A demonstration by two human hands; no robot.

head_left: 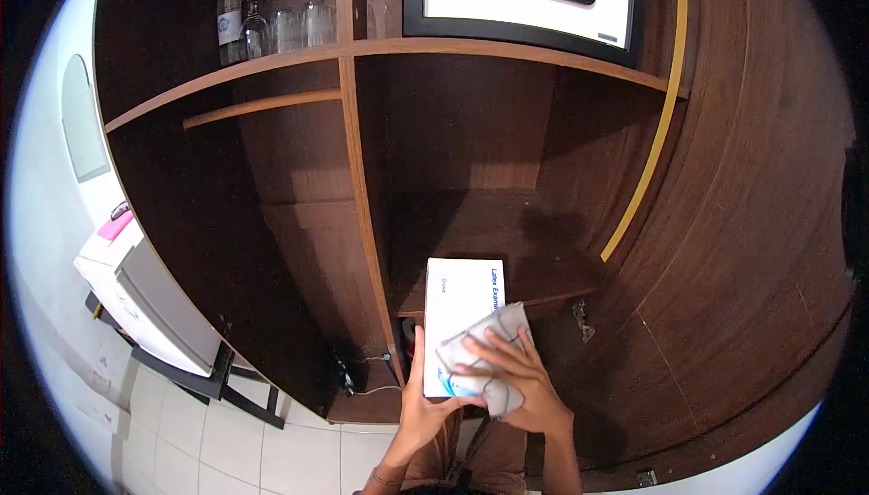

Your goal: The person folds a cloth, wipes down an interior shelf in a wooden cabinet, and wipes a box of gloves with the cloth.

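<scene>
A white latex glove box (457, 300) with blue print is held in front of the open wardrobe. My left hand (424, 418) grips its lower left side, with the thumb along the near edge. My right hand (525, 382) presses a folded grey-white cloth (457, 346) with dark lines against the box's right part. The fingers of that hand lie over the cloth, and the cloth covers some of the printed lettering. Just beyond the box is a low wooden shelf (480, 223) of the wardrobe.
A black safe (412, 6) with a keypad sits on the upper shelf. Glasses (317, 24) and a bottle (230, 20) stand upper left. A wooden divider (362, 178) rises left of the box. The wardrobe door (724, 223) is at right. A small white fridge (163, 296) stands left.
</scene>
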